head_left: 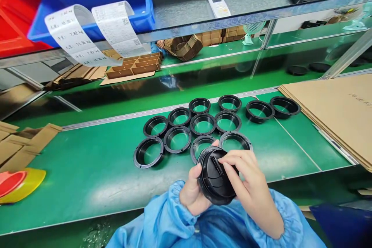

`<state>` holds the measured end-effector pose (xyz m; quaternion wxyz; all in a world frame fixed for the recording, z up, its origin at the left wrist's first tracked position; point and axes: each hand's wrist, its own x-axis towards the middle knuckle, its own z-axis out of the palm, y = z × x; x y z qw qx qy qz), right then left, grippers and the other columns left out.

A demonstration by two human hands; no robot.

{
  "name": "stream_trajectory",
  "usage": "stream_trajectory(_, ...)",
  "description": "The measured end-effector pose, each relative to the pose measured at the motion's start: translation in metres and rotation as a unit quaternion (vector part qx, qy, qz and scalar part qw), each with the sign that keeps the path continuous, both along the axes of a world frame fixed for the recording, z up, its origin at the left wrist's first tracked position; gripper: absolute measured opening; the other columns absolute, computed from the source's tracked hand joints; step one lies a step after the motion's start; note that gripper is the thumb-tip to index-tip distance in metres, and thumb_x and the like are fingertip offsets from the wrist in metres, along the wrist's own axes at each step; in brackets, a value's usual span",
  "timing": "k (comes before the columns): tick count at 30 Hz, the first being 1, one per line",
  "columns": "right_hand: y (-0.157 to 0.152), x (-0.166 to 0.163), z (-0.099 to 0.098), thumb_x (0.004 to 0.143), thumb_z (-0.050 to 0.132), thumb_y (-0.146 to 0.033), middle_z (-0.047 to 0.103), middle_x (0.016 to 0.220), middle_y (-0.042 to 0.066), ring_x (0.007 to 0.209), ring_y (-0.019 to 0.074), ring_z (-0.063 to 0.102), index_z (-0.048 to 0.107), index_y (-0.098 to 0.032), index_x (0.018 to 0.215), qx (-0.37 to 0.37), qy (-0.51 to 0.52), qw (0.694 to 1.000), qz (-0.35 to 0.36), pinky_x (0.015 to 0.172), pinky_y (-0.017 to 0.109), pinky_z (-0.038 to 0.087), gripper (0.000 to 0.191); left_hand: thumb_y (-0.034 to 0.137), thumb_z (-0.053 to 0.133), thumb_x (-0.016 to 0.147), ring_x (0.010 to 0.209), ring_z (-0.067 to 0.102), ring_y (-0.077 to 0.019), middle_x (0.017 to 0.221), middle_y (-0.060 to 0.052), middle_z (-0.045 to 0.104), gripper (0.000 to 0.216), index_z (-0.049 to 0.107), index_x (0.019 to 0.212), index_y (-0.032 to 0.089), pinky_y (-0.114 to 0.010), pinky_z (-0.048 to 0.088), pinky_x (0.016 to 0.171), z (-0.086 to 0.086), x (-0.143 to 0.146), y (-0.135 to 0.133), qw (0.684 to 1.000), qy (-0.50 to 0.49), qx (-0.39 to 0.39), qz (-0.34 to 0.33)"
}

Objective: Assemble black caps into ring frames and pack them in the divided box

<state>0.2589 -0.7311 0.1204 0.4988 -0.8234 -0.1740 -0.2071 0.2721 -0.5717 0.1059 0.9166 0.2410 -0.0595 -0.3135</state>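
Note:
A round black plastic cap (214, 180) with a small raised clip in its middle is held near my chest, above the front edge of the green belt (87, 170). My left hand (192, 193) grips its left rim from behind, fingers closed round it. My right hand (250, 186) covers its right side, fingertips pinched at the clip. Both arms wear blue sleeves (162, 221). Just beyond the cap, several black plastic rings (177, 138) lie flat on the belt in loose rows, with two more rings (259, 111) further right.
A stack of flat cardboard sheets (334, 112) lies at the right. Folded cardboard pieces (26, 139) and a yellow-red object (17, 184) sit at the left. A shelf above carries a blue bin (95, 4) with paper slips, a red bin (14, 11) and a white remote (218, 6).

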Motion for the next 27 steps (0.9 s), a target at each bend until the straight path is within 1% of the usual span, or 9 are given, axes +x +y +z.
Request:
stream_trajectory(4, 0.0, 0.004, -0.003, 0.106, 0.047, -0.018, 0.059, 0.109, 0.002, 0.106, 0.0219, 0.049, 0.061, -0.026, 0.107, 0.009, 0.011, 1.0, 0.006, 0.091, 0.039, 0.038, 0.015, 0.052, 0.07, 0.087, 0.129, 0.055, -0.0252, 0.139, -0.004, 0.06, 0.089, 0.017, 0.156, 0.039, -0.046, 0.027, 0.12, 0.0, -0.001, -0.002, 1.0, -0.001, 0.007, 0.009)
stream_trajectory(10, 0.0, 0.008, -0.006, 0.106, 0.048, -0.019, 0.061, 0.106, 0.001, 0.105, 0.0222, 0.05, 0.061, -0.027, 0.107, 0.014, 0.017, 1.0, 0.016, 0.089, 0.039, 0.038, 0.015, 0.055, 0.072, 0.085, 0.139, 0.044, -0.0278, 0.146, -0.005, 0.054, 0.091, 0.017, 0.156, 0.039, -0.047, 0.024, 0.121, -0.001, -0.002, 0.0, 1.0, 0.005, 0.021, 0.009)
stream_trajectory(15, 0.0, 0.011, -0.006, 0.105, 0.048, -0.021, 0.063, 0.104, 0.002, 0.104, 0.024, 0.051, 0.063, -0.026, 0.104, 0.009, 0.029, 0.999, 0.017, 0.088, 0.041, 0.039, 0.015, 0.054, 0.071, 0.085, 0.143, 0.039, -0.027, 0.148, -0.003, 0.051, 0.09, 0.017, 0.156, 0.041, -0.045, 0.021, 0.123, -0.003, -0.002, 0.001, 0.999, 0.007, 0.033, 0.007)
stream_trajectory(19, 0.001, 0.013, -0.005, 0.106, 0.047, -0.025, 0.064, 0.102, 0.004, 0.1, 0.0253, 0.053, 0.063, -0.024, 0.1, -0.007, 0.039, 0.999, 0.012, 0.086, 0.042, 0.04, 0.017, 0.057, 0.07, 0.084, 0.144, 0.037, -0.0281, 0.152, -0.003, 0.046, 0.09, 0.017, 0.155, 0.043, -0.047, 0.021, 0.122, -0.002, -0.003, 0.001, 0.999, 0.006, 0.043, 0.008)
stream_trajectory(22, 0.002, 0.014, -0.005, 0.106, 0.046, -0.026, 0.065, 0.099, 0.005, 0.097, 0.0252, 0.055, 0.063, -0.024, 0.097, -0.009, 0.043, 0.999, 0.011, 0.086, 0.042, 0.04, 0.019, 0.067, 0.064, 0.083, 0.144, 0.037, -0.031, 0.156, -0.003, 0.041, 0.087, 0.021, 0.154, 0.044, -0.051, 0.023, 0.121, -0.004, -0.004, 0.002, 0.999, 0.017, 0.034, -0.006)
stream_trajectory(24, 0.002, 0.015, -0.005, 0.105, 0.047, -0.025, 0.065, 0.097, 0.004, 0.095, 0.0245, 0.055, 0.062, -0.023, 0.095, -0.003, 0.054, 0.998, 0.017, 0.085, 0.041, 0.04, 0.019, 0.073, 0.059, 0.082, 0.143, 0.037, -0.0328, 0.158, -0.003, 0.038, 0.082, 0.027, 0.152, 0.046, -0.054, 0.025, 0.12, -0.005, -0.004, 0.004, 0.999, 0.03, 0.024, -0.021)
stream_trajectory(27, 0.001, 0.015, -0.006, 0.105, 0.048, -0.024, 0.065, 0.095, 0.003, 0.093, 0.0236, 0.054, 0.063, -0.023, 0.093, 0.007, 0.077, 0.997, 0.028, 0.083, 0.041, 0.039, 0.019, 0.077, 0.054, 0.081, 0.144, 0.036, -0.0348, 0.159, -0.001, 0.036, 0.074, 0.038, 0.147, 0.048, -0.059, 0.026, 0.117, -0.005, -0.004, 0.005, 0.998, 0.043, 0.01, -0.048)
